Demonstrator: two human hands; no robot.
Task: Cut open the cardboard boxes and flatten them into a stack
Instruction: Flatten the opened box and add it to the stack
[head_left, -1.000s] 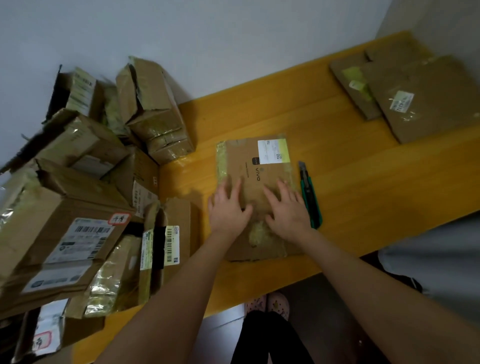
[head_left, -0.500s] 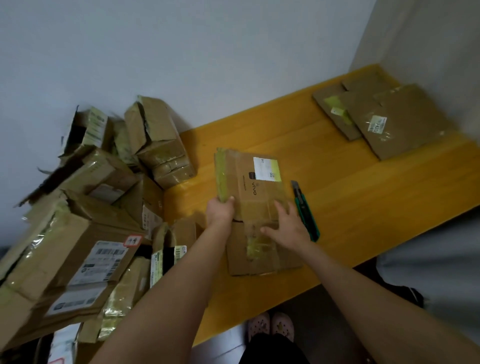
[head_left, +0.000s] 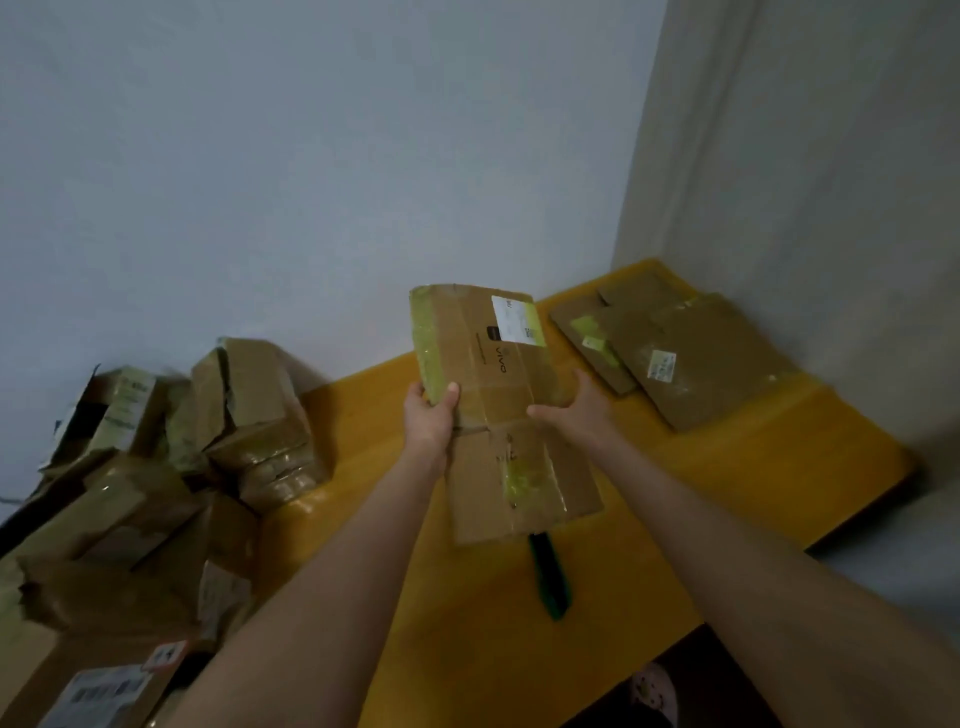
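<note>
Flattened box (head_left: 498, 405) was held up off table (head_left: 779, 467). L hand (head_left: 428, 415) gripped its left edge, R hand (head_left: 574, 410) its right. Step judged: transfer to stack (head_left: 691, 358) at far corner. Next req'd: lay it flat, squared on top. Knife (head_left: 550, 582) lay on table below.

Two bare arms reach forward from the bottom of the view, side by side and nearly straight. The left hand (head_left: 430, 415) grips the left edge of a flat brown cardboard box (head_left: 483, 364). Its thumb lies on the front and its fingers are hidden behind. The right hand (head_left: 576, 410) grips the right edge, with its thumb on the front pointing left. Both hands are up in the air.
</note>
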